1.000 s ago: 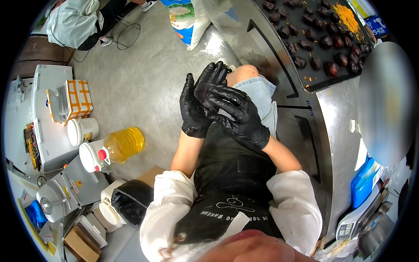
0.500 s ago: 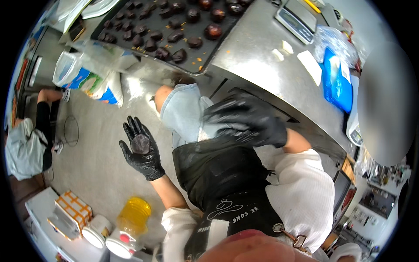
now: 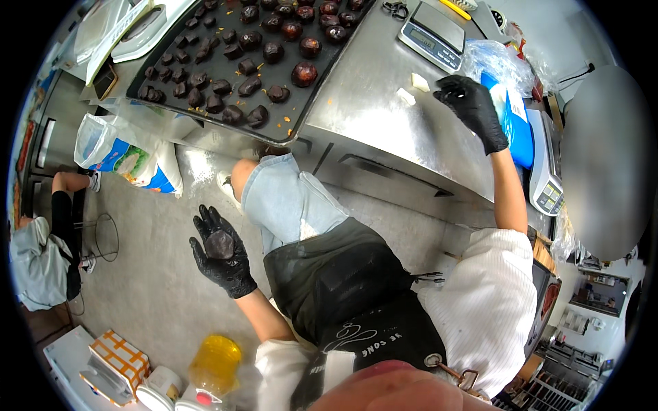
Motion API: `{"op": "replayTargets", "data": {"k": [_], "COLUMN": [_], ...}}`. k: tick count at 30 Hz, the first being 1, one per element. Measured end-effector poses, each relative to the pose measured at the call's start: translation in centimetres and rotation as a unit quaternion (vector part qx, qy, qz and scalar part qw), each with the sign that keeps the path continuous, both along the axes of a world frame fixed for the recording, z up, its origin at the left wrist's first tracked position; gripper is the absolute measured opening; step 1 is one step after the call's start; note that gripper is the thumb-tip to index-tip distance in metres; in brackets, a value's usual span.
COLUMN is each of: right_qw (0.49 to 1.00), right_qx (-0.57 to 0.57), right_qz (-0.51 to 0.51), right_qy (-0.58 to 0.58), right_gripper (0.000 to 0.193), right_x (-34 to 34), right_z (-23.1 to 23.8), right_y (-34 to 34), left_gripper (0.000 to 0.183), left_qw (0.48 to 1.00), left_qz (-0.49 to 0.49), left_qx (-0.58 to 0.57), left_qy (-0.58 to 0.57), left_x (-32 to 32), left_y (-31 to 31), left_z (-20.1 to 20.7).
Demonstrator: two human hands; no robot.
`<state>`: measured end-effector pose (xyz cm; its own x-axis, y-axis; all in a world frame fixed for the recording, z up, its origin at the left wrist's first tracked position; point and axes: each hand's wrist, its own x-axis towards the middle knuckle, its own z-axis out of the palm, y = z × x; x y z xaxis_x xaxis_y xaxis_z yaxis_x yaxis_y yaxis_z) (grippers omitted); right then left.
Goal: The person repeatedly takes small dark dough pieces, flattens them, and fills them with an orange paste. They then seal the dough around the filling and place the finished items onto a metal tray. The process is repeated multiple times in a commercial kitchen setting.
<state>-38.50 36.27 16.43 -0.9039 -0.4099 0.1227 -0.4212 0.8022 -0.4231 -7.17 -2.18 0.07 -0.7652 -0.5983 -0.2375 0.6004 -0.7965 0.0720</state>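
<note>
On the upturned palm of my left hand, in a black glove, lies a flattened dark disc of paste. The fingers are stretched out around it. My right hand, also black-gloved, is over the steel worktop at the right, its fingers curled in. Whatever is under or between them is hidden. Two small white pieces lie just left of it, one of them a white lump. Beyond my left hand, a black tray carries dark paste lumps and shiny reddish-brown balls.
A digital scale sits behind my right hand, a blue packet beside it, and a second scale nearer. An open sack stands on the floor. A jug of yellow oil is at lower left; another person is at far left.
My right hand has swung from in front of my apron out to the right, over the worktop, covering where a white strip lay. My left hand still bears the disc. The view has shifted slightly.
</note>
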Motion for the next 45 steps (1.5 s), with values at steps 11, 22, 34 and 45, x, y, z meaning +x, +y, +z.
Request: {"op": "replayTargets", "data": {"k": [11,22,34,45], "right_qw": [0.981,0.969,0.956,0.941], "right_qx": [0.104,0.034,0.041,0.032], "right_qz": [-0.030,0.239,0.289,0.330], "right_qy": [-0.159,0.057,0.024,0.063], "right_gripper": [0.062,0.023,0.028,0.037], "right_x": [-4.0,-3.4,-6.0,-1.9], "right_z": [-0.9,2.1,-0.7,-0.5], "right_y": [7.7,2.8,-1.3,-7.5], "left_gripper": [0.047,0.043,0.043,0.042], "left_qw": [0.999,0.998,0.993,0.993], "left_qz": [-0.021,-0.049,-0.055,-0.054], "left_qx": [-0.003,-0.023,-0.014,-0.010], "left_qy": [-0.048,-0.040,-0.103,-0.108], "left_x": [-0.8,-0.9,-0.1,-0.6], "left_y": [0.2,-0.6,0.4,0.6], "left_z": [-1.2,-2.4,-2.7,-1.8]}}
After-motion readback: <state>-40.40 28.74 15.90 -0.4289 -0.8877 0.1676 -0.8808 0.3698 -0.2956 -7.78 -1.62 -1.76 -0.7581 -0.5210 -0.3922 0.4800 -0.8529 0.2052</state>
